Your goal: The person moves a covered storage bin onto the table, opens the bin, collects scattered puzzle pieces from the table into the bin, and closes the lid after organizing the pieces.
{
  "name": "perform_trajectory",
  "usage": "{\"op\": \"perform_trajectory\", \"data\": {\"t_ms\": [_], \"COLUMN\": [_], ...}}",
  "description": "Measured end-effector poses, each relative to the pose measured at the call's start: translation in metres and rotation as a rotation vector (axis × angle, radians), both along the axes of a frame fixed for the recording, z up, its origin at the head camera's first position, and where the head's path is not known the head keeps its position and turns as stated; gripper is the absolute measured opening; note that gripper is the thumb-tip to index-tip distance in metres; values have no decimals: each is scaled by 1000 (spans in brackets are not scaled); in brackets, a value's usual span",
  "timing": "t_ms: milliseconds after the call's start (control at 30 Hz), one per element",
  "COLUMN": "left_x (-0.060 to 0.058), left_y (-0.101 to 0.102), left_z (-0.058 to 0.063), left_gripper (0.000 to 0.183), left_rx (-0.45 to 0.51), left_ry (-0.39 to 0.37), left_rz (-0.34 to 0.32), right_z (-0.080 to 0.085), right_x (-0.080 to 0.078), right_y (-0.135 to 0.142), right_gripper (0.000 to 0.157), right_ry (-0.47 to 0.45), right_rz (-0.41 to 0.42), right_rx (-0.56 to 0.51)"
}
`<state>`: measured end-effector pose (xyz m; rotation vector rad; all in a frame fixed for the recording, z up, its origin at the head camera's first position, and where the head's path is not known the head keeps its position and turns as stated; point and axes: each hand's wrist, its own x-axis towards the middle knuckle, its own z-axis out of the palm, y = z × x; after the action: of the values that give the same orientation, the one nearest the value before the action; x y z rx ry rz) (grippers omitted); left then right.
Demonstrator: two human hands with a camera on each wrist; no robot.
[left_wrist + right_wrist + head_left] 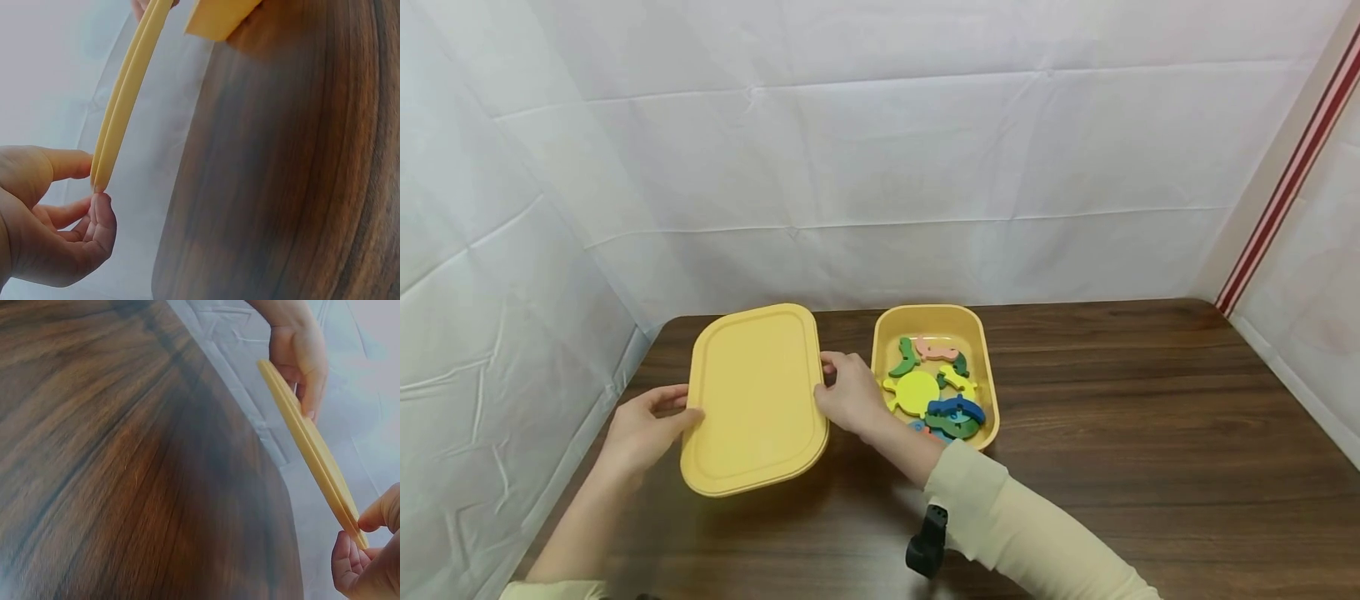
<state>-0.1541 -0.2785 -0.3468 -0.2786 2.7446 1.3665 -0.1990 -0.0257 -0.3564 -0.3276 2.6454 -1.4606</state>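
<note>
A yellow rectangular lid point(756, 396) with rounded corners is held up above the left part of the table. My left hand point(643, 429) pinches its left edge between thumb and fingers. On the opposite edge my right hand point(852, 396) pinches it the same way. In the left wrist view the lid point(128, 94) appears edge-on, clear of the table. Just right of the right hand stands a yellow box point(990, 392) without a cover. Inside lie flat animal-shaped pieces, among them a yellow turtle point(917, 392), a pink piece point(936, 352) and several green and blue ones.
The dark wooden table point(1135, 417) stretches far to the right of the box. White sheeting point(880, 158) hangs behind the table and along its left side. A black device point(928, 542) is strapped at the right wrist.
</note>
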Motion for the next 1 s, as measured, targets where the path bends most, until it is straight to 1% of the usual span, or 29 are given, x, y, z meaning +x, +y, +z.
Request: {"op": "perform_trajectory", "data": {"t_ms": [133, 333, 533, 667, 767, 1000], "left_x": [-1, -5, -10, -13, -16, -22], "left_y": [7, 19, 29, 34, 39, 52], "left_z": [2, 5, 6, 6, 5, 6], "left_gripper": [58, 54, 52, 51, 50, 49], "left_rx": [35, 78, 71, 80, 92, 81], "left_ry": [11, 1, 3, 9, 19, 22], "left_rz": [-9, -26, -41, -52, -54, -70], "right_z": [2, 1, 0, 0, 0, -1], "right_x": [0, -2, -2, -3, -4, -4], "right_y": [8, 21, 34, 42, 48, 61], "right_gripper": [44, 44, 44, 44, 45, 48], "right_ry": [-12, -2, 19, 40, 33, 0], "right_rz": [9, -2, 5, 16, 11, -13], "right_rx": [1, 45, 56, 44, 40, 47]}}
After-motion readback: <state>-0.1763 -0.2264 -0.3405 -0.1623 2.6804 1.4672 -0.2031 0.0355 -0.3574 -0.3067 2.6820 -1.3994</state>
